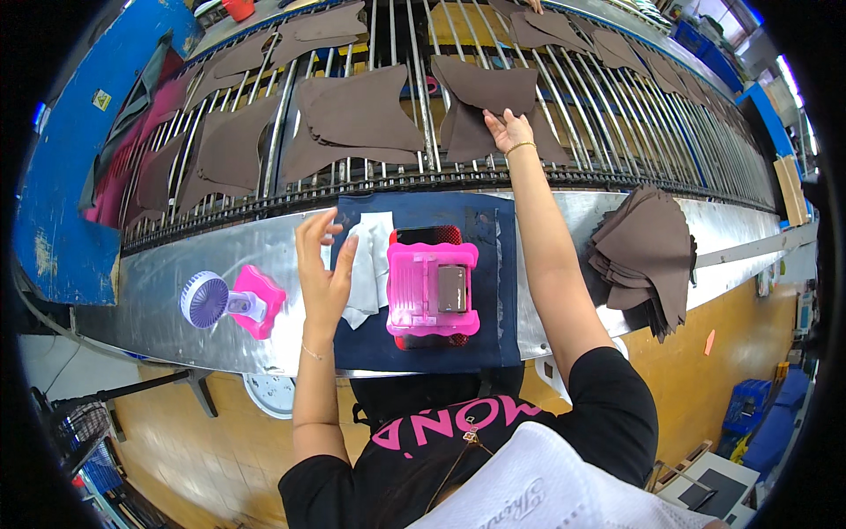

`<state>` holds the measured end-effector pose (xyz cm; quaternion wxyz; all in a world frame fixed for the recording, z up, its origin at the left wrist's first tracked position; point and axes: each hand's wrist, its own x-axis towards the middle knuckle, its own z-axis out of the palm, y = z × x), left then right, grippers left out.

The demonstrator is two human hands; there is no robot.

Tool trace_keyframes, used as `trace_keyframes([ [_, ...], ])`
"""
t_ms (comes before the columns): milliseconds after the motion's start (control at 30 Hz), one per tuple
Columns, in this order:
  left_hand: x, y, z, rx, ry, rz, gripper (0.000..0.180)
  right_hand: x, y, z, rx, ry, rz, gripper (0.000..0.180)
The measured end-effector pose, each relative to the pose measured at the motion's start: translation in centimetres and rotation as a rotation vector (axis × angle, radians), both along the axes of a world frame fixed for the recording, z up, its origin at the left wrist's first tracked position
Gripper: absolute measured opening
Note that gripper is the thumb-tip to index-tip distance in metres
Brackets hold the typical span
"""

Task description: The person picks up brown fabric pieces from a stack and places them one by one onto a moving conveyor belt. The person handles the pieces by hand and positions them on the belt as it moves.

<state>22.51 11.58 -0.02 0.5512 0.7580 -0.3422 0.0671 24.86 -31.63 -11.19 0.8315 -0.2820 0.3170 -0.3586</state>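
Note:
My right hand [512,132] reaches forward onto the metal-rod conveyor and pinches the near edge of a flat brown cut piece [495,86], which looks like leather or fabric. The piece is curved up at that edge, and other brown pieces [529,141] lie beneath it. My left hand [324,256] hovers over the metal table, open, fingers apart, with nothing in it. Beside it on the dark blue mat lies a pale grey cloth [374,264]. A pink plastic stand [412,286] with a small dark device [452,289] sits on the mat between my arms.
More brown pieces [352,110] lie on the conveyor rods. A fanned stack of brown pieces [648,256] overhangs the table's right edge. A small purple fan [207,300] on a pink base stands at left. Another person's hand [535,5] shows at the far side.

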Motion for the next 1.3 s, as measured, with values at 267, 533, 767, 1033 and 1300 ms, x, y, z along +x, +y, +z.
trace_keyframes([
  [267, -1.0, 0.9, -1.7, -0.11, 0.2, 0.043, 0.039, -12.6, 6.8, 10.2, -0.496, 0.137, 0.11, 0.053],
  [533, -2.3, -0.3, -1.5, -0.241, 0.305, -0.016, 0.049, -40.6, 0.3, 13.7, -1.282, 1.573, -0.582, 0.048],
  [767, -3.2, -1.3, -1.4, -0.243, 0.299, -0.061, 0.049, -45.4, 1.2, 8.2, -1.007, 2.044, -0.273, 0.062],
  [1033, -3.6, -0.1, -1.3, -0.192, 0.305, 0.009, 0.05, -49.8, -3.3, 8.8, -0.781, 2.039, -0.102, 0.084],
  [1300, -3.3, 1.3, -1.2, -0.223, 0.268, 0.083, 0.049, -47.4, -0.1, 12.8, -0.991, 2.136, -0.139, 0.05],
])
